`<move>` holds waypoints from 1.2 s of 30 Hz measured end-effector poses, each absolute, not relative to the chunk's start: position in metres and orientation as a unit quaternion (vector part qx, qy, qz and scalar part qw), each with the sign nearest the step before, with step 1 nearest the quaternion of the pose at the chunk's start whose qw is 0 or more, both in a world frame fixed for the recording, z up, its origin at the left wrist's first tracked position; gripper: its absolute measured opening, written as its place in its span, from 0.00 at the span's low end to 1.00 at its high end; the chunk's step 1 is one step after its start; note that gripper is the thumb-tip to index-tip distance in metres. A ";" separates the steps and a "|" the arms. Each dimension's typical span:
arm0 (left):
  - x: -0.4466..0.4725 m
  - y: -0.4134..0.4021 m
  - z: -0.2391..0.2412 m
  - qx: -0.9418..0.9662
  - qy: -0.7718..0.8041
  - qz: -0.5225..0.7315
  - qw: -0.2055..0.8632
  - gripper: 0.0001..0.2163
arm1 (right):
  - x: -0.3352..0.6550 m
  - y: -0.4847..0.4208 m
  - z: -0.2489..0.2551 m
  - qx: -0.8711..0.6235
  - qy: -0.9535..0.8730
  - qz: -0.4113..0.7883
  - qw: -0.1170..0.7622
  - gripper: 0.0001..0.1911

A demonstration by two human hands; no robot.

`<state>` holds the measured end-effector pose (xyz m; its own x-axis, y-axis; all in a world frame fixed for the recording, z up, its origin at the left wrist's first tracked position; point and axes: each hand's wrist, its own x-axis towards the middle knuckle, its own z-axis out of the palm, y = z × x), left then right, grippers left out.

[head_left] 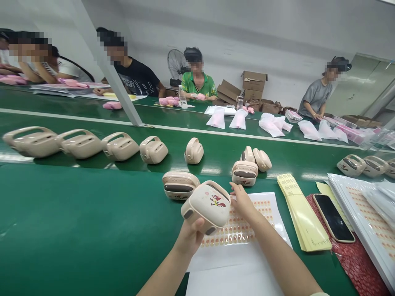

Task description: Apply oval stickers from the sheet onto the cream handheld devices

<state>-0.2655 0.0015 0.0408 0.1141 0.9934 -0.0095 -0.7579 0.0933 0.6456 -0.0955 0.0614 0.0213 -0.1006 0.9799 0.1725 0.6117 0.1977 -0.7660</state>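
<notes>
A cream, rounded device with a carry handle [211, 205] is tilted in my left hand [191, 236], whose fingers are wrapped round its lower end. Its pale face carries a small red and yellow character picture. Close by the device's right side is my right hand [242, 201], fingers apart; I cannot tell whether they touch it. Under both hands lies a sheet of small orange stickers [263, 207] on white paper. Just behind the held device stands another cream device [180, 185]. A further cream device [245, 172] stands beyond my right fingertips, with two more against it.
Several cream devices [119, 147] line the green belt [169, 162] ahead. To the right lie yellow sticker strips [304, 218], a phone [333, 218] and stacked sticker sheets [364, 222]. A white post [123, 94] rises ahead left. Co-workers sit or stand across the bench.
</notes>
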 end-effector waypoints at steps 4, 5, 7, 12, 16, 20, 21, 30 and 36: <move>-0.267 0.004 0.043 0.264 0.256 0.628 0.686 0.33 | -0.099 0.059 0.014 -0.547 -0.723 0.249 0.342 0.33; -0.267 0.005 0.045 0.277 0.263 0.632 0.674 0.33 | -0.101 0.058 0.012 -0.540 -0.730 0.239 0.345 0.34; -0.267 0.005 0.051 0.309 0.282 0.651 0.634 0.36 | -0.103 0.058 0.012 -0.539 -0.727 0.223 0.363 0.33; -0.256 -0.004 0.061 0.428 0.345 0.665 0.505 0.40 | -0.091 0.053 0.046 -0.546 -0.657 0.234 0.465 0.28; -0.249 -0.009 0.060 0.468 0.376 0.635 0.486 0.36 | -0.074 0.041 0.083 -0.493 -0.668 0.259 0.494 0.25; -0.253 -0.006 0.058 0.452 0.376 0.639 0.496 0.37 | -0.077 0.043 0.074 -0.494 -0.718 0.269 0.410 0.28; -0.255 -0.004 0.059 0.449 0.373 0.641 0.498 0.38 | -0.081 0.046 0.064 -0.502 -0.727 0.269 0.383 0.30; -0.267 0.002 0.053 0.533 0.379 0.611 0.446 0.38 | -0.103 0.055 0.024 -0.523 -0.719 0.256 0.380 0.32; -0.274 0.009 0.039 0.705 0.341 0.508 0.359 0.41 | -0.080 0.029 0.098 -0.455 -0.637 0.402 0.475 0.31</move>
